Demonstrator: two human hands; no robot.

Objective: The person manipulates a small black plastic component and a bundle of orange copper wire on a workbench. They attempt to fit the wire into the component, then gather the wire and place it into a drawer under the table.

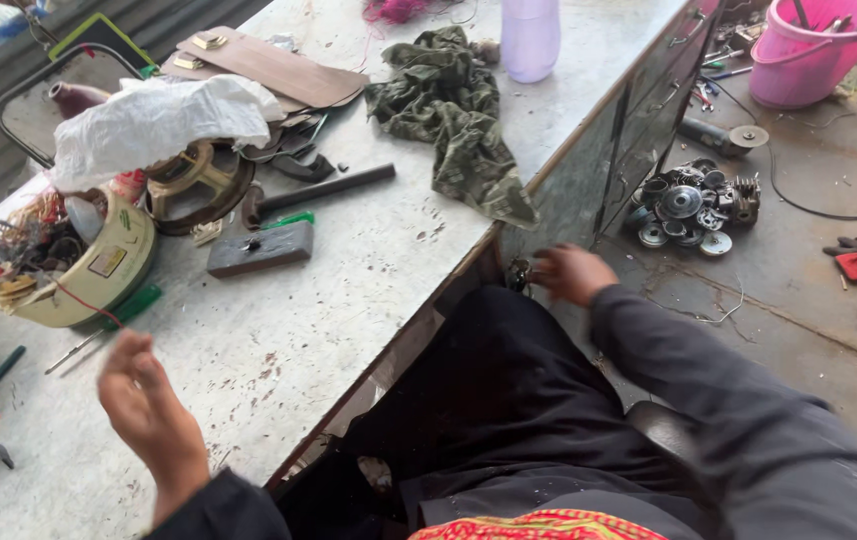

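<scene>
Two bare hands, left hand [148, 410] loosely curled above worktable [278, 350], empty, right hand [570, 272] grip pinching small metal part [519, 272]

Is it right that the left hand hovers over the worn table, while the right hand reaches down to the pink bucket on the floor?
Not quite. In the head view the right hand is at the table's front edge, far from the pink bucket on the floor. The left hand does hover over the table.
</scene>
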